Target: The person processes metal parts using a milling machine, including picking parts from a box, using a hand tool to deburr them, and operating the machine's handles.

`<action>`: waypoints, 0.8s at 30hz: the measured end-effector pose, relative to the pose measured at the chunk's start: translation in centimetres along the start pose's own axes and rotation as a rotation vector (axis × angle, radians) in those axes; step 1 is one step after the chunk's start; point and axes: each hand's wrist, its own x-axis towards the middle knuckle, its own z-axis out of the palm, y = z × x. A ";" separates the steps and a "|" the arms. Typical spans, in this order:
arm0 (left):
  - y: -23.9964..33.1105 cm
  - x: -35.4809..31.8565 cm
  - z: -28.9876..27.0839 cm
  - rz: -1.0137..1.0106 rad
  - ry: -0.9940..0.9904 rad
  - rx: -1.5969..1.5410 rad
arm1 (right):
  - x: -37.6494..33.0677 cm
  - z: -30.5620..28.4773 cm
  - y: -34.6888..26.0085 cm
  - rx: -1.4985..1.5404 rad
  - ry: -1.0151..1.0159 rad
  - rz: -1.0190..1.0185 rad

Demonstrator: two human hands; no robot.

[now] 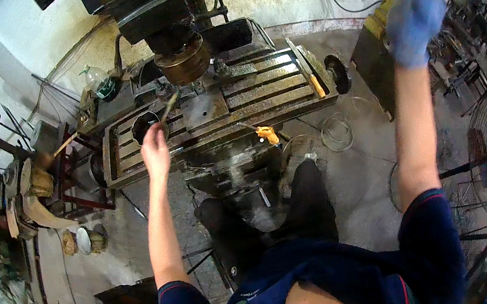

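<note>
Blur hides opening and hold of the right hand (418,18); the left hand (154,146) pinches a brush-like tool (170,105)

My single view comes from a fisheye on the wearer's head, facing down and forward, close above the navy shirt (341,274) and farther from the machine table (273,86), whose near edge slants across mid-view; its far edge lies toward the wall (297,8). The left hand (154,147) and right hand (418,20) both fall within the round field.
</note>
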 end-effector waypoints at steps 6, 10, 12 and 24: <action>-3.0 1.6 -3.4 0.043 0.167 0.213 | -27.5 -7.3 -7.0 0.467 -1.122 1.353; -4.1 1.5 -4.3 0.050 0.202 0.418 | -38.4 -6.9 -10.8 0.376 -1.292 1.697; -3.6 1.9 -2.4 0.034 0.147 0.465 | -44.0 -7.1 -9.8 0.684 -1.147 1.824; -2.1 -0.2 -5.6 -0.140 0.006 0.438 | -31.5 -2.9 -14.1 0.630 -0.719 1.503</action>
